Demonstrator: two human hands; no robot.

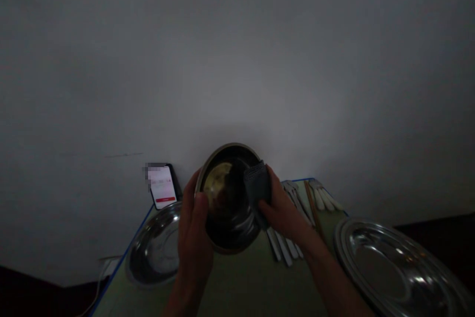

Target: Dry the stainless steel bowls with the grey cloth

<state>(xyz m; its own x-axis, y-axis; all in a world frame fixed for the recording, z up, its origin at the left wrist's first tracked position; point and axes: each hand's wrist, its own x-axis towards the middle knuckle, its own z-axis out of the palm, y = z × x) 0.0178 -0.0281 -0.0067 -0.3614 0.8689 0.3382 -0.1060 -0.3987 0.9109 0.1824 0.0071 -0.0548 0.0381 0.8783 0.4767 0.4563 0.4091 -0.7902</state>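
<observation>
Tilting toward the camera, the steel bowl (228,198) is raised above the table (237,282), its rim clasped by the left hand (195,238). Right hand (284,210) pinches a grey cloth (257,186) against the bowl's rim. Beside the bowl: another bowl (156,248), phone (162,186), cutlery (297,208), tray (397,267).

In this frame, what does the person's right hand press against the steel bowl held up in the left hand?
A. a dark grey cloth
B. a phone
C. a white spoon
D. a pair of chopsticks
A: the right hand grips a dark grey cloth at the rim of the steel bowl, which the left hand holds up.
</observation>
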